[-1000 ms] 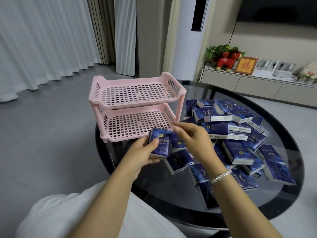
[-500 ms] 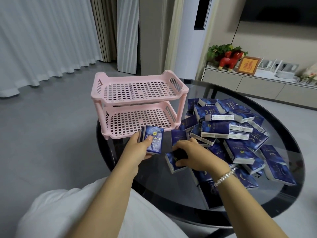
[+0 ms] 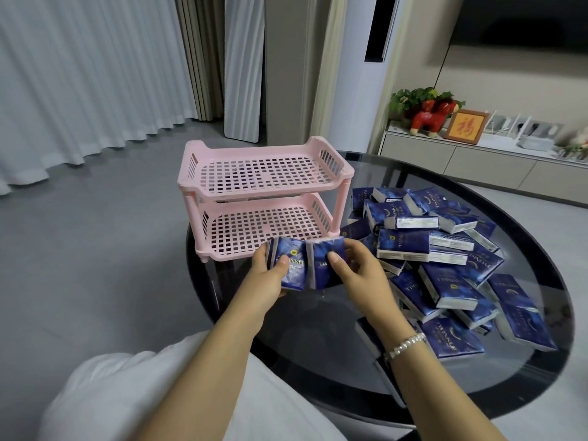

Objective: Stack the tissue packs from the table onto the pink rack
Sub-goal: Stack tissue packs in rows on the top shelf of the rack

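Observation:
A two-tier pink rack [image 3: 264,173] stands at the left edge of the round glass table [image 3: 318,361]; both of its shelves hold nothing. My left hand [image 3: 265,278] grips a small stack of blue tissue packs [image 3: 291,265] just in front of the lower shelf. My right hand [image 3: 356,275] holds another blue tissue pack [image 3: 327,259] pressed against the right side of that stack. A heap of several blue tissue packs [image 3: 445,259] covers the right half of the table.
Beyond the table stand a low cabinet [image 3: 461,163] with a red horse figure [image 3: 429,117] and a framed picture, a tall white unit and white curtains [image 3: 79,74]. Grey floor lies to the left. My white-clothed lap [image 3: 159,393] is at the near edge.
My right hand picked a pack off the table and brought it up beside the stack in my left hand. Both hands now sit closer to the rack's lower shelf.

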`<state>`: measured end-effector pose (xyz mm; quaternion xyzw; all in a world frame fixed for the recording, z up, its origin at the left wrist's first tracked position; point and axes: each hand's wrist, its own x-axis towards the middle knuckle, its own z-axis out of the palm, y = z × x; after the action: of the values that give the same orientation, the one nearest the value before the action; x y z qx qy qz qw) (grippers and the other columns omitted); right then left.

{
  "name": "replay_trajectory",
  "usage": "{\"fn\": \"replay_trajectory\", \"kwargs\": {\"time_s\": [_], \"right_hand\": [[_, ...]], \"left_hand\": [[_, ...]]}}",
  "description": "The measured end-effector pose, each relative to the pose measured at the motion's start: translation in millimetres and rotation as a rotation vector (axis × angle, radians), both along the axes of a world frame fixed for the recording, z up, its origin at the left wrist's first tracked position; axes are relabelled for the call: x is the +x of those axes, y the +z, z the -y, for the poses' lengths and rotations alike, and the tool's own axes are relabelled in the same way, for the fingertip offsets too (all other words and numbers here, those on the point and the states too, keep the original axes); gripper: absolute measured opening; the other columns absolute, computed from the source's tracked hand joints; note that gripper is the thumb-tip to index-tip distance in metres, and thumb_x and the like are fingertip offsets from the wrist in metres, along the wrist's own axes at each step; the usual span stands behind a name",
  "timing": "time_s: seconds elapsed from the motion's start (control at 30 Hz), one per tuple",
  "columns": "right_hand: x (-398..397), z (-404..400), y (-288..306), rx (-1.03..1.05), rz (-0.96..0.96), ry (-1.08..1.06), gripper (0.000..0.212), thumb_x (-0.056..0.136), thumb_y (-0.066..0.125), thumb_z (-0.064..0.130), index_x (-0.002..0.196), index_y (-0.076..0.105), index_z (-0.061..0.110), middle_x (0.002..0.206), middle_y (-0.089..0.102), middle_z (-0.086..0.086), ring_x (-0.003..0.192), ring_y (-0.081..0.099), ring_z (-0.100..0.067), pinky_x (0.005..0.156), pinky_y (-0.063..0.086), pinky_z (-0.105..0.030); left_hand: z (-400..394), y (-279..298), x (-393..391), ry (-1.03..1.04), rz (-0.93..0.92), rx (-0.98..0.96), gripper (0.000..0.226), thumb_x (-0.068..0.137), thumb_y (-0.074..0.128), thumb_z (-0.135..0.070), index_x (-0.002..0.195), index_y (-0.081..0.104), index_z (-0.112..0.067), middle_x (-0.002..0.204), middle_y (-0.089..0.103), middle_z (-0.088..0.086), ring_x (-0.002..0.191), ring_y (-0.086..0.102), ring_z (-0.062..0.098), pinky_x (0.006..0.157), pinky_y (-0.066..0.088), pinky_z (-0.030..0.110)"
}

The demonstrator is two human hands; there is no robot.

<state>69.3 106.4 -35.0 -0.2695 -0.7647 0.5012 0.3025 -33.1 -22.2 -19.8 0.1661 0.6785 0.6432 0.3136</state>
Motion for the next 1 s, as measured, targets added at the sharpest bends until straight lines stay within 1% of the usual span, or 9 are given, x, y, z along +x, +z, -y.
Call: {"fn": "replay_trajectory", "kwargs": {"time_s": [0.13, 0.3, 0.4, 0.5, 0.6, 0.67, 0.8, 0.9, 1.0], "right_hand": [[-13, 8, 1, -0.091, -0.114, 0.043, 0.027, 0.091, 0.058, 0.031, 0.115, 0.060, 0.019, 0.110, 0.067, 0.002, 0.101, 0.064, -0.016, 0.091, 0.052, -0.044], [-29, 13, 7, -0.063, -0.158, 0.032, 0.025, 0.090, 0.060, 0.031, 0.112, 0.061, 0.019, 0.103, 0.068, 0.002, 0.092, 0.065, -0.020, 0.086, 0.053, -0.045], [-37, 12, 10, -0.061, -0.145, 0.043, 0.024, 0.089, 0.061, 0.030, 0.110, 0.061, 0.020, 0.103, 0.068, 0.001, 0.084, 0.066, -0.020, 0.081, 0.055, -0.043], [-38, 8, 14, -0.116, -0.101, 0.104, 0.015, 0.088, 0.063, 0.029, 0.102, 0.058, 0.026, 0.102, 0.066, 0.002, 0.086, 0.067, -0.017, 0.078, 0.056, -0.037], [-35, 6, 24, -0.252, -0.093, 0.256, 0.018, 0.090, 0.062, 0.018, 0.103, 0.054, 0.009, 0.083, 0.064, 0.002, 0.055, 0.060, 0.000, 0.050, 0.046, -0.016], [-32, 3, 30, -0.326, -0.036, 0.338, 0.025, 0.090, 0.061, 0.020, 0.106, 0.049, 0.004, 0.071, 0.061, 0.002, 0.040, 0.046, -0.003, 0.037, 0.033, -0.018], [-25, -13, 31, -0.518, 0.032, 0.482, 0.042, 0.085, 0.060, 0.029, 0.126, 0.048, 0.026, 0.053, 0.047, 0.003, 0.043, 0.043, -0.008, 0.041, 0.030, -0.018], [-17, -23, 34, -0.516, 0.052, 0.573, 0.059, 0.084, 0.061, 0.013, 0.138, 0.041, 0.025, 0.080, 0.058, 0.002, 0.048, 0.047, -0.004, 0.044, 0.029, -0.015], [-15, -22, 31, -0.302, 0.145, 0.636, 0.061, 0.087, 0.056, -0.006, 0.139, 0.036, 0.018, 0.121, 0.057, 0.002, 0.072, 0.062, 0.005, 0.058, 0.047, -0.012]], "left_hand": [[-4, -3, 0, -0.022, -0.068, 0.018, 0.049, 0.102, 0.040, -0.027, 0.146, 0.025, -0.042, 0.143, 0.046, -0.007, 0.119, 0.056, 0.016, 0.102, 0.047, 0.041], [-7, -2, -1, -0.009, -0.095, 0.006, 0.048, 0.103, 0.033, -0.031, 0.149, 0.020, -0.035, 0.144, 0.043, -0.002, 0.114, 0.057, 0.015, 0.073, 0.051, 0.023], [-9, -4, -5, 0.009, -0.102, 0.034, 0.052, 0.099, 0.035, -0.046, 0.149, 0.022, -0.036, 0.142, 0.048, -0.002, 0.113, 0.059, 0.015, 0.071, 0.049, 0.023], [-7, -6, -6, -0.012, -0.107, 0.095, 0.076, 0.079, 0.054, -0.069, 0.145, 0.027, -0.041, 0.142, 0.048, -0.007, 0.116, 0.059, 0.012, 0.087, 0.053, 0.031], [-7, -9, -10, -0.024, -0.075, 0.131, 0.095, 0.061, 0.065, -0.071, 0.144, 0.028, -0.043, 0.142, 0.049, -0.010, 0.121, 0.056, 0.012, 0.105, 0.045, 0.041], [-6, -9, -12, -0.025, -0.044, 0.143, 0.089, 0.065, 0.065, -0.064, 0.144, 0.031, -0.041, 0.141, 0.049, -0.010, 0.122, 0.055, 0.013, 0.107, 0.043, 0.042], [-1, -6, -13, -0.091, -0.044, 0.164, 0.080, 0.071, 0.066, -0.058, 0.143, 0.035, -0.040, 0.140, 0.049, -0.015, 0.125, 0.052, 0.007, 0.111, 0.038, 0.039], [9, -2, -16, -0.217, -0.138, 0.054, 0.068, 0.088, 0.062, -0.044, 0.146, 0.029, -0.040, 0.144, 0.041, -0.021, 0.131, 0.042, 0.002, 0.115, 0.032, 0.036], [18, -4, -22, -0.285, -0.388, -0.203, 0.068, 0.091, 0.062, -0.031, 0.147, 0.025, -0.040, 0.152, 0.030, -0.017, 0.138, 0.031, 0.005, 0.117, 0.026, 0.034]]}}
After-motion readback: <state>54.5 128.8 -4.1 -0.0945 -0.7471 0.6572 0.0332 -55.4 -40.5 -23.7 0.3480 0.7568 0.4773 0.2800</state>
